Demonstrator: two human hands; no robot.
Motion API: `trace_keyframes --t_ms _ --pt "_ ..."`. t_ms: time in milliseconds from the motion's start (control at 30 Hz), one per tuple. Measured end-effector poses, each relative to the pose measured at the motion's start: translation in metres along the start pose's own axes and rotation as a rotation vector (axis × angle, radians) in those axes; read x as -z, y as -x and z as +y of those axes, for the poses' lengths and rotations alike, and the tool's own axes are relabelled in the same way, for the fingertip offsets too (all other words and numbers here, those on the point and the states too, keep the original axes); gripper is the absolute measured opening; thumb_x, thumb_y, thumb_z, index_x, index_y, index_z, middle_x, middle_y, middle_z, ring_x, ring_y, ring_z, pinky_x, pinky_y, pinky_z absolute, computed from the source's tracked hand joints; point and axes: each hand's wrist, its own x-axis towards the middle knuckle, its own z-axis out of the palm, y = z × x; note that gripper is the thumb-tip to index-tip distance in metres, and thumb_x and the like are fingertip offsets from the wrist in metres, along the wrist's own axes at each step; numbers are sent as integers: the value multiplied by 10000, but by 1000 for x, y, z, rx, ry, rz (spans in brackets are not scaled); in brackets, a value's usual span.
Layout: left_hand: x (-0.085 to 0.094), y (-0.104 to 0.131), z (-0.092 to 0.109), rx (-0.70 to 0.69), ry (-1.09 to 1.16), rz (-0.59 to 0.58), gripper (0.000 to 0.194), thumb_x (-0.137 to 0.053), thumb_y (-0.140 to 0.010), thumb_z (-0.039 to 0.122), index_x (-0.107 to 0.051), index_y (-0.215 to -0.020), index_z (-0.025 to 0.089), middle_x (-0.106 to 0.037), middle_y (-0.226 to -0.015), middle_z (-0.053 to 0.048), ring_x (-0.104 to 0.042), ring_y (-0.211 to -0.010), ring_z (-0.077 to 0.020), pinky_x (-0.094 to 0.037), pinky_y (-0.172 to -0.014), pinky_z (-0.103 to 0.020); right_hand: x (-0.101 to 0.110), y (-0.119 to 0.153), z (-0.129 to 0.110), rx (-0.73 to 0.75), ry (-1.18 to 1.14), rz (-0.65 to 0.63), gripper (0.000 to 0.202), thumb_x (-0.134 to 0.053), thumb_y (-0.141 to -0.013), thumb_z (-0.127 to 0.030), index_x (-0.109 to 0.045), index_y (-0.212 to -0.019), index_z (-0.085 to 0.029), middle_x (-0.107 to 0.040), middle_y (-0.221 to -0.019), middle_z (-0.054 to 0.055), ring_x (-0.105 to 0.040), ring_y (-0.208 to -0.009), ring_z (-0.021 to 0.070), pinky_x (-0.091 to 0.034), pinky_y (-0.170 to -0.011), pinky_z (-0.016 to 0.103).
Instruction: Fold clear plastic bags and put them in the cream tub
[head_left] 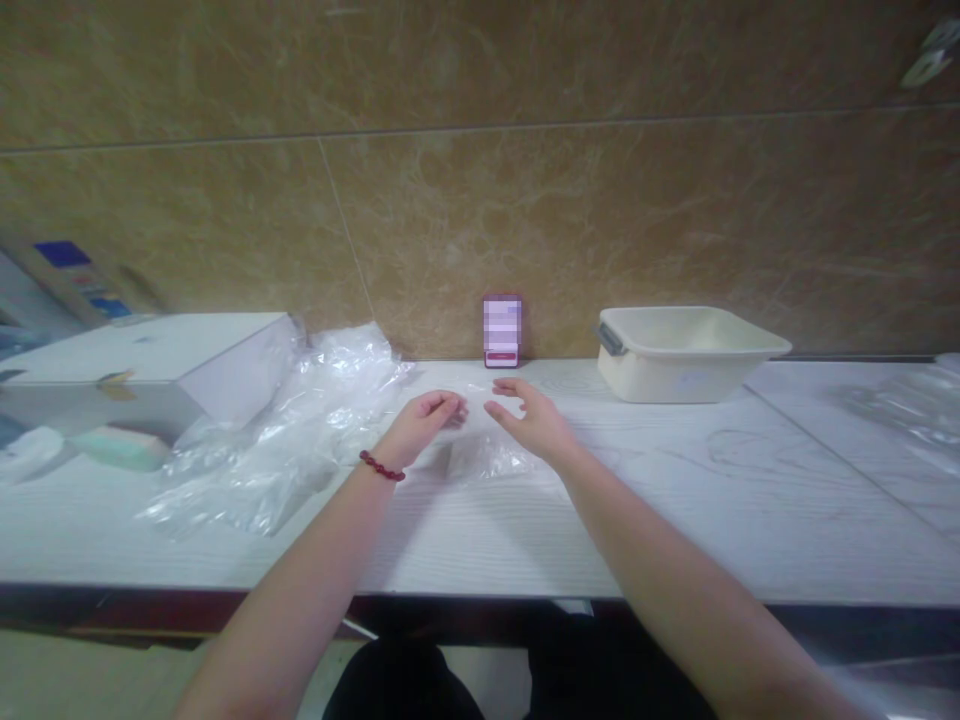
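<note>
A thin clear plastic bag (491,462) lies on the white wood-grain table, just below and between my hands. My left hand (429,425), with a dark red bead bracelet (382,467) at the wrist, has its fingers curled and pressed together above the bag's left side. Whether a bit of clear plastic is between those fingers is too faint to make out. Opposite it, my right hand (536,420) is open, thumb and fingers apart, over the bag's right side. A gap separates the two hands.
Crumpled clear plastic (300,430) spreads to the left, beside a white box (150,355). A phone (502,332) leans upright on the tiled wall. A cream plastic basin (675,370) with a grey handle stands right of it. More clear plastic (911,400) lies far right.
</note>
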Motion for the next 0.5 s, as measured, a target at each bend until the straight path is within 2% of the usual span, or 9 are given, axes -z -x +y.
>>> trace_keyframes --t_ms 100,167,267,367,433,500 --pt "-2 1 -1 -19 -15 -43 205 -553 -696 319 -545 -775 130 -580 -707 -16 -538 -666 -99 -437 -678 -256 0 0 -2 -46 46 -132 258 -467 -732 -404 -594 -789 -187 -627 -796 21 -556 -761 125 -403 -676 249" --pt "-2 1 -2 -58 12 -59 236 -564 -694 283 -501 -879 152 -586 -711 -4 -541 -662 -93 -436 -670 -253 1 -1 -2 -67 95 -160 246 -463 -737 -386 -602 -709 -185 -627 -731 13 -552 -705 122 -394 -649 243" --pt "2 -1 -4 -156 53 -74 328 -577 -685 231 -423 -973 191 -592 -736 10 -545 -675 -89 -436 -678 -258 3 -1 -1 -81 71 -152 199 -474 -735 -344 -599 -754 -191 -628 -749 5 -551 -706 112 -389 -648 226" --pt "7 -3 -7 -223 1 -75 210 -567 -688 222 -493 -877 171 -585 -805 -10 -539 -713 -94 -432 -705 -261 4 0 3 -114 80 -231 184 -514 -700 -322 -599 -803 -196 -627 -755 5 -554 -692 115 -393 -629 221" --pt "10 -4 -9 -216 -63 -47 151 -545 -701 233 -549 -829 154 -583 -832 -25 -534 -729 -98 -424 -726 -261 5 0 7 -164 135 -306 188 -548 -663 -304 -609 -803 -194 -628 -738 12 -557 -677 127 -395 -615 227" --pt "13 -6 -12 -192 -100 5 173 -525 -712 240 -580 -849 149 -589 -832 -30 -533 -730 -99 -416 -742 -260 3 1 11 -216 143 -351 183 -559 -645 -275 -619 -796 -191 -632 -739 18 -563 -684 134 -400 -621 229"
